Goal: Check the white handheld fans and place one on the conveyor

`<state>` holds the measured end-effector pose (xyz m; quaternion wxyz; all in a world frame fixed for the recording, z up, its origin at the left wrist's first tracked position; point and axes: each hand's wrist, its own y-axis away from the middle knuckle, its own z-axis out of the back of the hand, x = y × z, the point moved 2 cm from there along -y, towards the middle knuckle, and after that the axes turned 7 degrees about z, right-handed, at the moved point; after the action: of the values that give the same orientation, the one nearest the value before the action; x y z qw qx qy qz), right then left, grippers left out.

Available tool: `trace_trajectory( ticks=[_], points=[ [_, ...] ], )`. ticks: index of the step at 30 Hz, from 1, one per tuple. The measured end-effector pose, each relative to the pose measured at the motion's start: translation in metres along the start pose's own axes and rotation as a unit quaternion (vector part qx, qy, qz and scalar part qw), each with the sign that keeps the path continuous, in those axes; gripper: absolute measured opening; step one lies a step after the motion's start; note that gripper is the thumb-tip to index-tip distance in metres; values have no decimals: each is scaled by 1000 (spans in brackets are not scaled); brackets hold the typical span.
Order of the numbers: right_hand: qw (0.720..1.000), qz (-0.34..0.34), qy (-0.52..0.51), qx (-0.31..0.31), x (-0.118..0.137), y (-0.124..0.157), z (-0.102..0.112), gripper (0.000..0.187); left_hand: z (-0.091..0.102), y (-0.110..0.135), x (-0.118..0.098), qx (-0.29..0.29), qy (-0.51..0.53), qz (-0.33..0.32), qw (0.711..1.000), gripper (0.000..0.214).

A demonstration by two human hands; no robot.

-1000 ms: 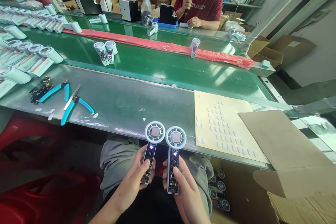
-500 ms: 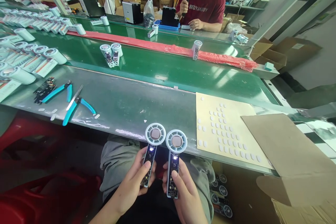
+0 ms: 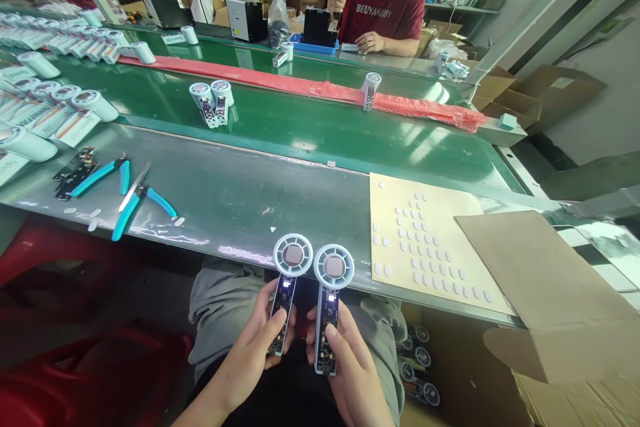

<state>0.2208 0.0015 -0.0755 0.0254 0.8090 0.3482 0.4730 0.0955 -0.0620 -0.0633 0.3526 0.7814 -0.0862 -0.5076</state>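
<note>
Each of my hands grips a handheld fan with its circuit board bare and a small display lit. My left hand (image 3: 266, 333) is closed round the handle of the left handheld fan (image 3: 293, 255), thumb pressed on the board. In my right hand (image 3: 345, 353) is the right handheld fan (image 3: 334, 267), its handle upright and the thumb likewise on the board. The two round heads sit side by side, close together, at the bench's front edge above my lap. Fingers behind the handles are partly hidden.
Cutters with blue handles (image 3: 131, 213), more pliers (image 3: 100, 177) and black circuit boards (image 3: 75, 173) lie at left. A sticker sheet (image 3: 400, 267) and a cardboard flap (image 3: 530, 267) are at right. White fan units (image 3: 211, 103) stand on the green belt (image 3: 280, 127). A co-worker (image 3: 385, 7) sits opposite.
Both hands keep their hold on the fans, with thumbs still on the boards. The view has shifted slightly, and the displays look a little different. The co-worker's raised hand has moved slightly left.
</note>
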Motion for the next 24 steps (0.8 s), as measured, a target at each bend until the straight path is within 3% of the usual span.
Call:
trace_trajectory(
  ticks=[14,18,24],
  points=[
    [999,31,-7,9,-6,-3,0,42,-7,2,-1,-41,6,8,999,52],
    [1000,2,-12,-11,-5,-2,1,47,-4,4,-1,-29,25,4,999,55],
    [999,10,38,2,13,6,1,41,1,19,-7,10,57,29,998,29]
  ],
)
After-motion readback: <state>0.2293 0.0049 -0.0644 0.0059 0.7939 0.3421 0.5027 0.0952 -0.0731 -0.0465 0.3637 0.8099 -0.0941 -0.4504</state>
